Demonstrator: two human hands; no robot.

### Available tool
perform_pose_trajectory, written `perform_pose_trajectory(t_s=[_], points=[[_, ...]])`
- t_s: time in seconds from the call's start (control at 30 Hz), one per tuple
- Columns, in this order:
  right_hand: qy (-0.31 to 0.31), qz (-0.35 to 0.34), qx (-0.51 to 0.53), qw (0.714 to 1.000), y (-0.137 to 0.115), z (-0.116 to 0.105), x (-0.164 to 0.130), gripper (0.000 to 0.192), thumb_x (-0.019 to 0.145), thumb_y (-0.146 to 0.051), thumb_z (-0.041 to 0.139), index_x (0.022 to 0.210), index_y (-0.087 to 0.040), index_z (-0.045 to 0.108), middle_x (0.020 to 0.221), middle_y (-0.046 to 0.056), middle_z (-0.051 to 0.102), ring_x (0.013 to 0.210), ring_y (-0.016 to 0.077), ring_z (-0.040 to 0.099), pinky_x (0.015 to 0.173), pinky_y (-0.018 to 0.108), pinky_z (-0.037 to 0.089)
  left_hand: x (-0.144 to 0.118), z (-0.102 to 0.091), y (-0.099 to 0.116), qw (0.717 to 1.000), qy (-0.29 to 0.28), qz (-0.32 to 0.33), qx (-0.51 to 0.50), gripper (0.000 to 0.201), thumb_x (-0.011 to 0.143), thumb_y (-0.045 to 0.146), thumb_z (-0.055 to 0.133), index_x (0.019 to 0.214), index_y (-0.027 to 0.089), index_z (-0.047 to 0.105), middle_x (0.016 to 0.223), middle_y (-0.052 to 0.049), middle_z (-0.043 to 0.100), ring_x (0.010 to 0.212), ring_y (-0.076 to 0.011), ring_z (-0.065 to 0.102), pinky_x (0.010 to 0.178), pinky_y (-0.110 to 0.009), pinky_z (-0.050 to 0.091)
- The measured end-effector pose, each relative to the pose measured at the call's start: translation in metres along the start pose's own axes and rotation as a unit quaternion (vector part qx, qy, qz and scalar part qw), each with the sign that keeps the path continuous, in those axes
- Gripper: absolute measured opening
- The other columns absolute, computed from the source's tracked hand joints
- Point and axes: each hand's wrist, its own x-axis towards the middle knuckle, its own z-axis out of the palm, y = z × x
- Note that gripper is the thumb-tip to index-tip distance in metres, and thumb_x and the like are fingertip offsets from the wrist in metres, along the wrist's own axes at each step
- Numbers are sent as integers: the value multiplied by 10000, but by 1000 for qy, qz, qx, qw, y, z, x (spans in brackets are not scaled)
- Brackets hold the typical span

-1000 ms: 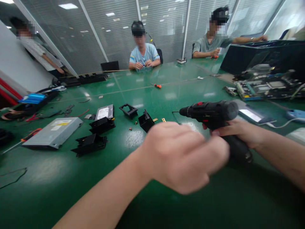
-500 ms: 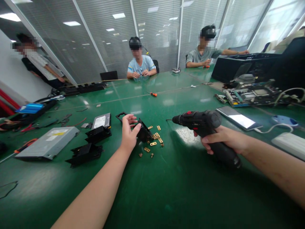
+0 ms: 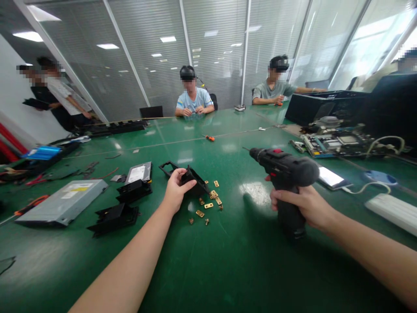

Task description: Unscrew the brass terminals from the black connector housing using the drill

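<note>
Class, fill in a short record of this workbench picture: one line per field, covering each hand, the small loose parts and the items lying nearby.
left hand: grips a black plastic part on the green table
right hand: holds a black cordless drill, bit pointing away
loose parts: brass pieces beside the black plastic part
left of the hands: optical drive, hard drive
right of the hands: phone, circuit board
</note>
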Motion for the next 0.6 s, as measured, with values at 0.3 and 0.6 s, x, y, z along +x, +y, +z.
perform_pose_trajectory(t_s=[0.3, 0.6], points=[[-39, -101, -9, 994, 5, 14, -14, 527, 863, -336, 838, 1317, -322, 571, 1157, 70, 760, 896, 243, 749, 855, 454, 638, 8, 2, 17, 952, 90, -183, -230, 294, 983, 427, 611, 1107, 193, 738, 1027, -92, 788, 863, -264, 757, 792, -443, 621], [-70, -168, -151, 972, 11, 27, -36, 544, 926, -341, 723, 1443, -375, 560, 915, 66, 751, 777, 313, 749, 696, 482, 651, 15, 4, 8, 957, 74, -191, -203, 347, 957, 441, 536, 1011, 160, 732, 857, -111, 771, 722, -257, 746, 665, -379, 614]])
